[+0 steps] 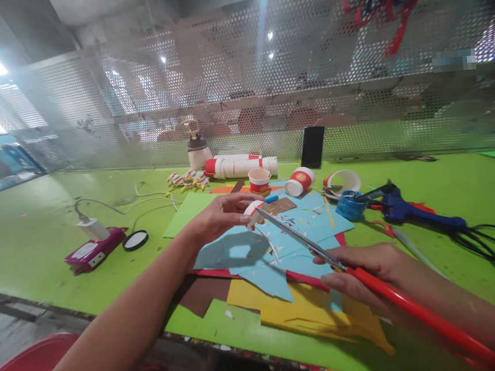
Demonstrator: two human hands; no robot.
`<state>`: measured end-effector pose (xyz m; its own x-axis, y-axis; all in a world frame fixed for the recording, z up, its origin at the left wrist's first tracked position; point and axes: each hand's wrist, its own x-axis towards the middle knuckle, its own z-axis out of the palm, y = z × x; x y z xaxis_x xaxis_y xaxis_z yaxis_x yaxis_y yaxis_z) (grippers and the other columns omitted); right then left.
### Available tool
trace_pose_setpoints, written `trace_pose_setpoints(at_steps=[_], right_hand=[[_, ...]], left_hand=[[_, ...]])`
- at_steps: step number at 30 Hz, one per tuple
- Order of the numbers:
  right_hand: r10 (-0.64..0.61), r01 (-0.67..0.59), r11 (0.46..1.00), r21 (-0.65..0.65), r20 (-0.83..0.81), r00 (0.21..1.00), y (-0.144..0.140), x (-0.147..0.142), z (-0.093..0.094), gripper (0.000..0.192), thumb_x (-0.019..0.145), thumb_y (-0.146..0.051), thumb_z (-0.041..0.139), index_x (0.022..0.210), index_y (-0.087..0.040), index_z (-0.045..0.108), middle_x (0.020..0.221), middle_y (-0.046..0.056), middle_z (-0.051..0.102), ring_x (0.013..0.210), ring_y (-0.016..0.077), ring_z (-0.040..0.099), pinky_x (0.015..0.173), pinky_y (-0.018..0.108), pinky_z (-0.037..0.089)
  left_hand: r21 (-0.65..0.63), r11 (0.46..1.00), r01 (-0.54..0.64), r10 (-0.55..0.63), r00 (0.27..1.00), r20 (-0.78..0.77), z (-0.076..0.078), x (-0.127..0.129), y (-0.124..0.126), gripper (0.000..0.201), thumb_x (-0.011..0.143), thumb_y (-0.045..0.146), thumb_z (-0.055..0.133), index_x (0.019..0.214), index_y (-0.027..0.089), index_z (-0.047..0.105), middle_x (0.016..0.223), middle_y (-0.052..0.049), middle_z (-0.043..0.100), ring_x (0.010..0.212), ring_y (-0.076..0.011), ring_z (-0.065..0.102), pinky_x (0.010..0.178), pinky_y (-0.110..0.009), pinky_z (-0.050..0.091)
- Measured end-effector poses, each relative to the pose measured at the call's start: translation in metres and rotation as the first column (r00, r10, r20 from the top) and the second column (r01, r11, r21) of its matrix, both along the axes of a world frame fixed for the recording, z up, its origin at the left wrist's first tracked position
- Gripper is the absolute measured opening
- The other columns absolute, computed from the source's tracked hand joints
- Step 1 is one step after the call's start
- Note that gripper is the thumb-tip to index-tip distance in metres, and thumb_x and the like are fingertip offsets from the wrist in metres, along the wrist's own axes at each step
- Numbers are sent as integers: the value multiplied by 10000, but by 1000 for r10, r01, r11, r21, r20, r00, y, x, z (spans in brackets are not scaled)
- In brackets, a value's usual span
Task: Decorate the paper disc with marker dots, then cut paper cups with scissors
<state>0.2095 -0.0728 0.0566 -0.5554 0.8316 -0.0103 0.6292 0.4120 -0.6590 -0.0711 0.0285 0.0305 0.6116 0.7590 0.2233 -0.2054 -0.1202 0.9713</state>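
A green table [39, 238] fills the frame, with blue paper sheets [303, 232] at its centre. Lower right, the right hand [367, 270] is closed around red-handled scissors [323, 254], blades pointing up-left. At centre, the left hand [219, 217] pinches a small red-and-white paper cup piece [253, 212] at the blade tips.

Glossy red plastic scissor handles [414, 309], shiny metal blades [297, 236], matt coloured paper sheets [279, 252], smooth green tabletop [39, 238]

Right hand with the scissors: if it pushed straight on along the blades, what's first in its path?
Probably the paper cup piece in the left hand; the scissors tips from the right hand already sit at it, though depth is unclear.
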Motion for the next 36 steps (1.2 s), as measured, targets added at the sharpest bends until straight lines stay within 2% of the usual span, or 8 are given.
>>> trace_pose_setpoints(at_steps=[4,10,14,18,26,29,33,36], right_hand=[[-1,1,1000,-1,12,1000,-1,0,0,462,904,-550,451,748,-170,663,603,1,526,507,108,390,466,240,314],[-22,23,998,51,-7,1000,-2,-3,1,431,877,-528,488,740,-174,693,681,43,634,545,144,499,494,259,382],[-68,67,997,28,27,997,0,-2,-1,507,865,-589,444,755,-154,681,678,63,622,573,163,510,504,270,391],[-63,62,998,32,34,997,2,-2,-2,497,861,-596,448,764,-162,669,697,59,633,605,173,539,522,267,397],[-12,12,1000,-4,-72,997,-1,-3,5,435,863,-579,512,781,-186,679,689,41,645,607,159,566,515,239,435],[15,-16,1000,-17,-60,998,-2,-1,8,445,895,-566,443,777,-195,660,679,35,623,577,151,545,504,245,433],[6,-3,999,38,-72,997,-5,2,7,501,930,-573,326,779,-211,638,658,35,558,558,167,519,509,278,428],[-1,4,999,32,-85,996,-6,3,5,493,938,-569,317,768,-222,623,649,32,542,563,174,509,508,288,411]], left_hand=[[1,1000,4,-4,1000,-2,1,0,0,473,664,196,779,1127,152,692,1029,-127,726,863,-222,679,720,-307,524],[3,1000,14,-14,1000,2,-1,-1,1,483,666,216,784,1135,150,685,1027,-133,722,859,-230,679,729,-319,525],[11,1000,8,-8,1000,10,-1,0,1,463,689,211,773,1139,157,680,1043,-124,716,876,-222,672,735,-307,522],[21,1000,-6,6,1000,16,-1,0,0,401,741,207,741,1134,158,681,1018,-109,717,847,-189,665,715,-274,510],[44,999,-29,26,997,67,0,-2,2,442,703,215,775,1131,152,686,1043,-108,718,890,-207,668,770,-293,513],[65,997,-43,37,995,90,1,-3,2,442,694,196,776,1125,159,691,1047,-99,722,894,-198,669,778,-282,517],[92,995,-47,38,994,99,1,-3,2,443,688,172,776,1124,160,697,1075,-104,719,914,-200,668,776,-275,526],[107,994,-34,24,995,94,1,-4,2,436,701,168,770,1132,168,698,1093,-100,716,937,-195,664,793,-268,526]])
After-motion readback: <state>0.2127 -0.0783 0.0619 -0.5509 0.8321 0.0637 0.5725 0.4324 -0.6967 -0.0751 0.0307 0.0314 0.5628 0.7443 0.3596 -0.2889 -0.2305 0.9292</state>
